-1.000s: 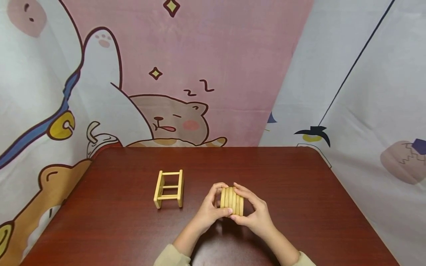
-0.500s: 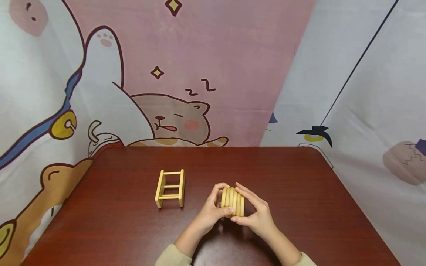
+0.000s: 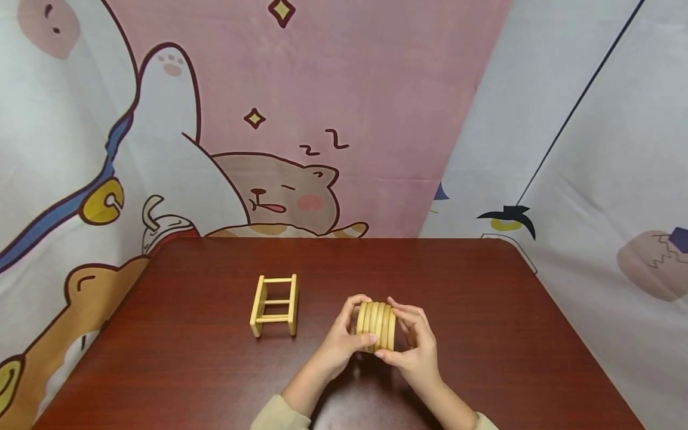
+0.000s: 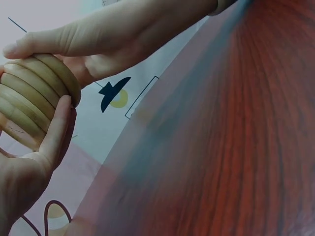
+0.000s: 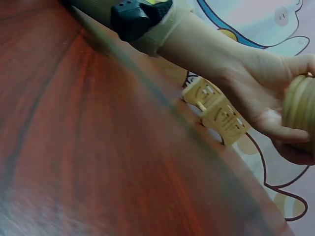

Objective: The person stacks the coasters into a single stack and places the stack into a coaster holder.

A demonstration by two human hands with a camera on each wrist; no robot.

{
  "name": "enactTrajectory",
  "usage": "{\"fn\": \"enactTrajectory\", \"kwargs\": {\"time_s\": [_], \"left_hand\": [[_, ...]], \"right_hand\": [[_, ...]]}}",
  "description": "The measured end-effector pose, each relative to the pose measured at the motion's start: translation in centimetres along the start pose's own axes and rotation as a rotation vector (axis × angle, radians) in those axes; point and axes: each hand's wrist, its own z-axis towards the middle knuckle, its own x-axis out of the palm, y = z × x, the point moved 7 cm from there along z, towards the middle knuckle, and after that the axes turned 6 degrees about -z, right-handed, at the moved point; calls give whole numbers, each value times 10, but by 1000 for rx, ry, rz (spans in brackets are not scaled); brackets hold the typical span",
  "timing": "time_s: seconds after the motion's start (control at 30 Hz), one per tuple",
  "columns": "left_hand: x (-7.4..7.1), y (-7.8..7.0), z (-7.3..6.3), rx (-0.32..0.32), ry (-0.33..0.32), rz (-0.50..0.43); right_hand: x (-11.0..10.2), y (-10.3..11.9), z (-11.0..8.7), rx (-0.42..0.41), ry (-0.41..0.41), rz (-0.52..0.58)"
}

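Note:
A stack of round, light wooden discs like coasters [image 3: 375, 325] is held on edge above the table between my two hands. My left hand [image 3: 340, 340] grips the stack from the left, its thumb across the near edge and its fingers at the far edge. From the right, my right hand [image 3: 418, 343] pinches the end disc, thumb low and fingers bent near the top. In the left wrist view, the right hand [image 4: 93, 44] reaches over the discs [image 4: 37, 91]. The right wrist view catches the left hand [image 5: 261, 93] around the stack, partly cut off by the frame.
A small wooden rack [image 3: 292, 304] with crossbars stands on the table left of my hands. Cut-out patterns show on its side panel [image 5: 224, 120] in the right wrist view. The dark red-brown table [image 3: 177, 352] ends at a cartoon-printed cloth [image 3: 398, 119] behind it.
My right hand's fingers have bent and shifted slightly right along the end of the disc stack. The left hand keeps its hold, and the rack stays put.

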Motion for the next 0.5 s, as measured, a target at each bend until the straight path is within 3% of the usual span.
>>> {"fn": "enactTrajectory", "kwargs": {"time_s": [0.23,0.5], "left_hand": [[0,3,-2,-44,-46,-86],[-2,0,-1,-41,-74,-187]], "right_hand": [[3,8,-1,-46,-38,-50],[11,23,11,-71,78,-96]]}}
